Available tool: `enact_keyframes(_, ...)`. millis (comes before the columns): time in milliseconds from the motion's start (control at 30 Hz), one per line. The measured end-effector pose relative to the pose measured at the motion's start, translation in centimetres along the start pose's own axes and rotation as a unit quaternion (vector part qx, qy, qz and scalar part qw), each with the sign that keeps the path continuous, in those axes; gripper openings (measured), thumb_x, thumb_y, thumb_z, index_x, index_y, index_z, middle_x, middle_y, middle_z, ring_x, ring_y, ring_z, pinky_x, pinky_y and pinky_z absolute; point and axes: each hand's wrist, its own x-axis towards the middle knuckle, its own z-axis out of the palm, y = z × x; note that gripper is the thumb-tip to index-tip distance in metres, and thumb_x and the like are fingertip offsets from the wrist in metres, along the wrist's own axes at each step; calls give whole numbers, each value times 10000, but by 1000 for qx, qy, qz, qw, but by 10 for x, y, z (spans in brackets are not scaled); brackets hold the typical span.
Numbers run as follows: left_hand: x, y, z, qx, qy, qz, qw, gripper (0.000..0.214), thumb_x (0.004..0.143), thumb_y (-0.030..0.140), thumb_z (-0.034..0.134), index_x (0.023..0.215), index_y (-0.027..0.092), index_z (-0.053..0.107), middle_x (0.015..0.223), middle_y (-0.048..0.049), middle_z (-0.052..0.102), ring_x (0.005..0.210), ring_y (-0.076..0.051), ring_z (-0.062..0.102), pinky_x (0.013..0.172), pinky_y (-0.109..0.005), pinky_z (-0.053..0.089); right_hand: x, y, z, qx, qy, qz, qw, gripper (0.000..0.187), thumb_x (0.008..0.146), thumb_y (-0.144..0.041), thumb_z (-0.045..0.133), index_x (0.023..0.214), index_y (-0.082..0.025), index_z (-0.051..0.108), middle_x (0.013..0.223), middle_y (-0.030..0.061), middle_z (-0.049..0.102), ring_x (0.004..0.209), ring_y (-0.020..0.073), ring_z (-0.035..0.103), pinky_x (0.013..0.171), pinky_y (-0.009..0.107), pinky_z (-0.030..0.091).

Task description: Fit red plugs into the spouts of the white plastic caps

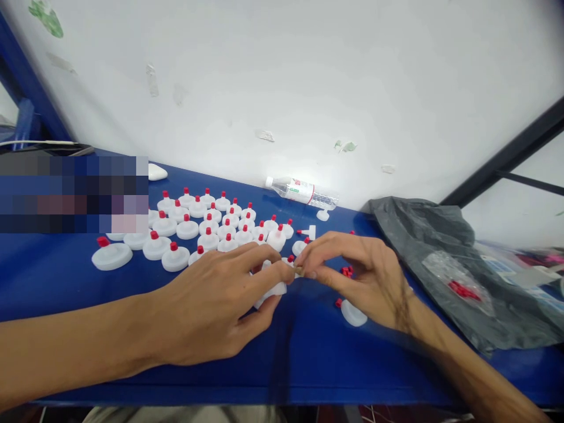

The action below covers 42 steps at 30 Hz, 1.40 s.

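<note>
My left hand (215, 308) is closed around a white plastic nozzle cap (274, 291), largely covered by the fingers. Facing it, my right hand (368, 273) pinches a tiny tan piece (299, 271) right at the left fingertips; its kind is too small to tell. Beyond the hands stand many white round nozzle caps (175, 258) with small red tips. Below my right hand lies one white cap (353, 313), tipped over, with a red tip (338, 302) beside it. A few loose red tips (347, 271) show behind the right fingers.
Along the wall, a clear plastic bottle (297, 191) lies on the blue table (308, 364). A grey plastic bag (405, 235) covers the right side, with a clear pouch of red tips (462, 288) on it. A white nozzle piece (311, 232) lies near the bottle. The far left is pixelated.
</note>
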Motion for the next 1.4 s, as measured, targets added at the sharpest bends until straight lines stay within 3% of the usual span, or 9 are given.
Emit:
enact_keyframes(200, 0, 1, 0, -24, 31, -13, 999, 230, 974, 179, 506, 1195, 243, 497, 1164, -32, 654, 1023, -187, 685, 854, -304, 565, 1, 0, -1, -3, 12, -10, 1000, 88, 950, -175, 697, 903, -241, 730, 929, -8, 782, 877, 156, 729, 822, 292, 565)
enact_keyframes(467, 1, 1, -1, -17, 42, -26, 999, 246, 972, 186, 515, 1205, 255, 476, 1166, -27, 667, 991, -172, 700, 712, -263, 541, 0, -1, -3, 8, 23, 9, 1000, 62, 931, -200, 725, 902, -251, 744, 922, -1, 785, 877, 176, 729, 798, 313, 577)
enact_keyframes(733, 0, 1, -2, -31, 47, 0, 998, 238, 973, 172, 511, 1198, 244, 487, 1177, -38, 662, 994, -179, 702, 794, -286, 571, 0, -1, -1, 102, -2, 60, 993, 68, 891, -192, 771, 904, -257, 781, 916, -2, 775, 851, 163, 719, 762, 286, 577)
enact_keyframes(967, 0, 0, -4, -18, 39, 17, 999, 236, 1003, 154, 492, 1210, 267, 489, 1282, -36, 651, 1027, -160, 715, 796, -257, 593, -1, 1, -4, 201, -31, 98, 974, 205, 797, -132, 849, 925, -275, 780, 923, -24, 763, 850, 140, 704, 802, 265, 588)
enact_keyframes(1100, 0, 0, -3, 3, 71, 31, 997, 207, 1018, 146, 471, 1190, 258, 497, 1221, -41, 680, 1005, -167, 728, 753, -243, 592, -1, -1, -2, 233, -53, 125, 963, 312, 782, -158, 868, 1048, -260, 739, 1046, 0, 730, 867, 130, 694, 783, 249, 600)
enact_keyframes(1267, 1, -2, -4, 5, 75, 43, 996, 220, 1007, 151, 503, 1205, 247, 514, 1260, -49, 699, 898, -151, 751, 680, -221, 580, 0, -8, -2, 198, -58, 159, 966, 428, 805, -202, 854, 1187, -272, 674, 1156, 31, 692, 1022, 174, 701, 878, 298, 610)
enact_keyframes(1400, 0, -1, -4, 21, 82, 69, 994, 218, 1024, 128, 471, 1208, 231, 527, 1261, -32, 720, 941, -149, 756, 644, -225, 566, 0, -13, -5, 172, -121, 160, 964, 571, 848, -239, 824, 1359, -309, 580, 1307, 52, 676, 1101, 195, 699, 938, 342, 605)
